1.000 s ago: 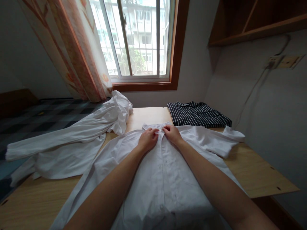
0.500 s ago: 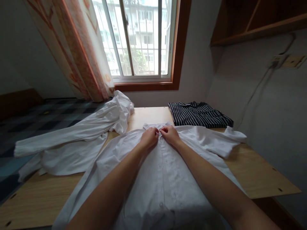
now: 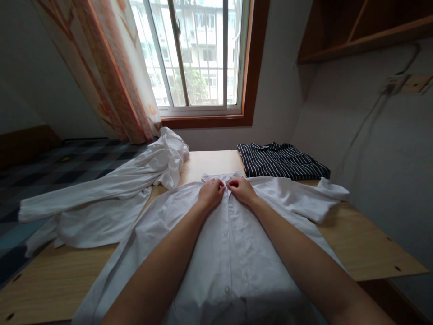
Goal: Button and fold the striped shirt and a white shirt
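A white button-up shirt [image 3: 213, 253] lies spread front side up on the wooden board, its collar [image 3: 221, 176] at the far end. Just below the collar, my left hand [image 3: 212, 192] is closed in a pinch on the left edge of the shirt's front opening. Close beside it, my right hand [image 3: 241, 189] pinches the right edge. The fingertips almost meet at the placket; whatever button lies between them is too small to make out. Further down, the two front edges lie side by side with buttons showing along the left one.
A crumpled white garment [image 3: 111, 198] lies to the left, partly over a dark checked bed cover [image 3: 88, 158]. Behind on the right sits a folded black striped shirt [image 3: 280, 160]. The wooden board [image 3: 365, 243] ends near the right wall, below a shelf [image 3: 365, 43].
Both hands stay at the collar, with only small finger movements. My right hand has shifted very slightly to the right, and the front edges below look a little further apart.
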Demonstrator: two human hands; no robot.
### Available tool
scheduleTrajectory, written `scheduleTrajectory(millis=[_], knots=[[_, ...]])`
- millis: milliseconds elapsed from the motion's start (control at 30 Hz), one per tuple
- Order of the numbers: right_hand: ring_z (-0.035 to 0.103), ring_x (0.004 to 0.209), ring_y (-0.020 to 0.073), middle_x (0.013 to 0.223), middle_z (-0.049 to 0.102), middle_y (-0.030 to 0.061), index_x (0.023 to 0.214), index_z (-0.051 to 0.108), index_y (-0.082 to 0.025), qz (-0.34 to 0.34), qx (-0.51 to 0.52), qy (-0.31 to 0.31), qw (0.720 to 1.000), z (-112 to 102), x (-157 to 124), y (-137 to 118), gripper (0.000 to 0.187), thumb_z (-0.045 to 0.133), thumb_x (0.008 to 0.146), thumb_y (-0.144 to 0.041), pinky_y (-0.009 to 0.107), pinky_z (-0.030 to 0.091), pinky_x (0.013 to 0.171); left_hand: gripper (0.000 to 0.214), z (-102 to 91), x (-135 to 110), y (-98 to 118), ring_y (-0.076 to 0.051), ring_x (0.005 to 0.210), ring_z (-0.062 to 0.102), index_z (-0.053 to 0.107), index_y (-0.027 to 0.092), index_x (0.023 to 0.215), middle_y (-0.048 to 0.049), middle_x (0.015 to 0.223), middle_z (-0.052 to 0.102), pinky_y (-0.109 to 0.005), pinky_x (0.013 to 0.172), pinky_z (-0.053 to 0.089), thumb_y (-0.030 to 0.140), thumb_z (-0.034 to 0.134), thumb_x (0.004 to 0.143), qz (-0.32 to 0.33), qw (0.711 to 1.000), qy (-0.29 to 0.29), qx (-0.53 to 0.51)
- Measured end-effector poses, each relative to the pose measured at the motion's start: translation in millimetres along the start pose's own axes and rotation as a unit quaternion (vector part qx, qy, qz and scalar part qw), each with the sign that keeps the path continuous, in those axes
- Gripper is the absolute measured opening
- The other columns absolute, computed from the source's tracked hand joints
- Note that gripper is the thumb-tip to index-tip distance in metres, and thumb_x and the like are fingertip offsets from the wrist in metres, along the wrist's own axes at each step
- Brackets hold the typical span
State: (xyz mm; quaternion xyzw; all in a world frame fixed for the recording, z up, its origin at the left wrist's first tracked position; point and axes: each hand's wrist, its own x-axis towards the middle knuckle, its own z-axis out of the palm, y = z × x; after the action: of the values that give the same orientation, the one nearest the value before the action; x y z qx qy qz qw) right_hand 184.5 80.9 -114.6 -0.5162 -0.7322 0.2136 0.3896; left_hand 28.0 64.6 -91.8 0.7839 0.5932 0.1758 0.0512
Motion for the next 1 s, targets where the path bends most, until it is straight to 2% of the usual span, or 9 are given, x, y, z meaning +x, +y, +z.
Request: scheduleTrajectory(millis=[333, 700, 900, 1000], knots=[[0.067, 0.083, 0.0181, 0.087, 0.075, 0.0052, 0.084, 0.075, -0.017, 0.020, 0.003, -0.004, 1.000, 0.6, 0.0, -0.5, 0.015, 0.062, 0.080, -0.013, 0.026, 0.048, 0.077, 0.014, 0.1, 1.8, -3.5, -0.023, 0.099, 0.063, 0.066, 0.018, 0.098, -0.0084, 0.100, 0.069, -0.032, 0.087, 0.046, 0.026, 0.058, 0.091, 0.016, 1.000, 0.009, -0.002], [0.065, 0.071, 0.0147, 0.073, 0.072, 0.0022, 0.077, 0.076, -0.016, 0.050, 0.074, -0.010, 0.996, 2.3, 0.0, -8.8, 0.015, 0.061, 0.075, -0.013, 0.022, 0.046, 0.068, 0.014, 2.1, 2.4, -3.9, -0.024, 0.100, 0.061, 0.066, 0.015, 0.096, -0.0113, 0.102, 0.068, -0.034, 0.090, 0.046, 0.024, 0.056, 0.091, 0.042, 0.999, 0.016, 0.016], [0.066, 0.072, 0.0170, 0.072, 0.073, 0.0030, 0.075, 0.076, -0.017, 0.078, 0.048, 0.008, 0.996, 6.9, -3.4, -7.7, 0.015, 0.061, 0.074, -0.014, 0.024, 0.046, 0.067, 0.013, -0.5, 3.1, -9.5, -0.021, 0.089, 0.063, 0.069, 0.016, 0.086, -0.0085, 0.090, 0.071, -0.031, 0.083, 0.047, 0.023, 0.058, 0.088, 0.034, 0.997, 0.034, -0.057], [0.066, 0.071, 0.0164, 0.072, 0.073, 0.0024, 0.076, 0.076, -0.017, 0.090, 0.082, 0.005, 0.993, 5.7, -3.5, -6.9, 0.016, 0.061, 0.074, -0.014, 0.023, 0.045, 0.064, 0.016, -1.5, 3.8, -13.3, -0.019, 0.079, 0.063, 0.071, 0.016, 0.081, -0.0060, 0.083, 0.072, -0.029, 0.075, 0.047, 0.027, 0.060, 0.086, 0.016, 0.992, 0.039, -0.119]])
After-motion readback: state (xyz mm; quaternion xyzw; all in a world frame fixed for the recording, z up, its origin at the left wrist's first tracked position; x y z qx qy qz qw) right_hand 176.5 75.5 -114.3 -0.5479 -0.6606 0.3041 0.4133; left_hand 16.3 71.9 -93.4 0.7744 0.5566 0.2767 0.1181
